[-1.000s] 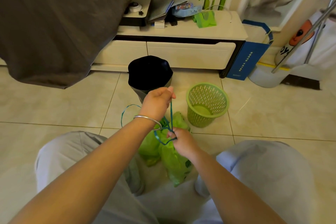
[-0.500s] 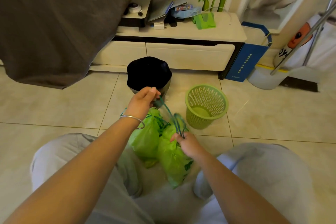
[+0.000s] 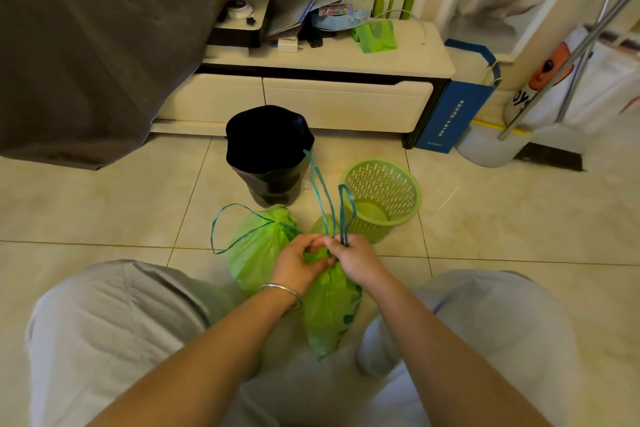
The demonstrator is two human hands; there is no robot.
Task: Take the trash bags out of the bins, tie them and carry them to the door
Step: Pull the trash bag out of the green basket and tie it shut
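Observation:
Two green trash bags lie on the tiled floor between my knees. The left green bag (image 3: 254, 250) is cinched, its teal drawstring loop hanging free. My left hand (image 3: 300, 262) and my right hand (image 3: 353, 258) meet at the neck of the right green bag (image 3: 330, 312). My right hand pinches its teal drawstring (image 3: 327, 201), whose loops stand up above my fingers. My left hand's curled fingers pinch the bag's neck at the knot. Behind stand a bin lined with a black bag (image 3: 268, 149) and a green mesh bin (image 3: 382, 194) with no bag in it.
A low white cabinet (image 3: 311, 100) with clutter on top runs along the back. A grey cloth (image 3: 97, 38) hangs at the left. A blue paper bag (image 3: 457, 111) and a metal rack leg (image 3: 571, 55) stand at the right.
My left hand dropped from high above the bag, where it pulled the drawstring taut, down to the neck beside my right hand. The drawstring loops now stand slack above my right hand.

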